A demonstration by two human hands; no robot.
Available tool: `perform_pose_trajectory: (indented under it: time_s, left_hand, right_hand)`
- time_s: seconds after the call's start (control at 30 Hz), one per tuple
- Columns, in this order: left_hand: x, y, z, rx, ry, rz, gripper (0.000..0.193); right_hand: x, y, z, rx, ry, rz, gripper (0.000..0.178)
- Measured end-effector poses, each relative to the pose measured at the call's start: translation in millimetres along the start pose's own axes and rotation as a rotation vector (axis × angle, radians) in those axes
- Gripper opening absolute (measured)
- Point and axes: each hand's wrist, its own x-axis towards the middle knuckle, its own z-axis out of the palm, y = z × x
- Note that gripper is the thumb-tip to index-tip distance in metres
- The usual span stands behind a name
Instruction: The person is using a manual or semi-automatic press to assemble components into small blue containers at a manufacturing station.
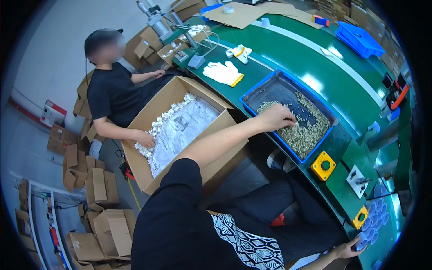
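Your shirt (166, 225): black
Your left sleeve (185, 175): short, plain black
Printed panel (245, 240): black and white, angular pattern
Your trousers (258, 198): dark
Your left hand (275, 118): bare

Co-worker's face (110, 46) blurred, right forearm (325, 261) cut off, left grip (274, 118) (perhaps pinching) unclear.

One blue-rimmed tray (272, 90) holds too many small brass-coloured pieces (302, 143) to count; of the person's two hands, one, the left hand (275, 118), is at the tray, and one, the right hand (348, 249), is well to its lower right, around one round piece (361, 243) beside a cluster of others, roughly a dozen; two yellow button boxes (323, 166) stand to the tray's lower right, two white gloves (221, 73) lie to its upper left, and one large open carton (220, 164) and one co-worker (114, 92) are to its left
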Motion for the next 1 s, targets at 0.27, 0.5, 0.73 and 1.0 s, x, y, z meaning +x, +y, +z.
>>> perform_pose_trajectory:
  time_s: [0.27,0.5,0.73,1.0]
  left_hand:
    - [-22,-5,-39,0.156,-0.008,-0.258,0.021]
    - [-3,13,-7,0.051,-0.029,-0.196,0.012]
    - [-7,15,-16,0.083,-0.043,-0.228,0.013]
    - [-5,15,-16,0.073,-0.04,-0.224,0.012]
  right_hand:
    - [20,-157,39,0.67,-0.036,0.151,0.056]
    - [36,-241,65,0.671,-0.426,-0.097,0.07]
    - [33,-257,94,0.486,-0.336,-0.261,0.064]
    - [35,-258,93,0.509,-0.368,-0.14,0.068]
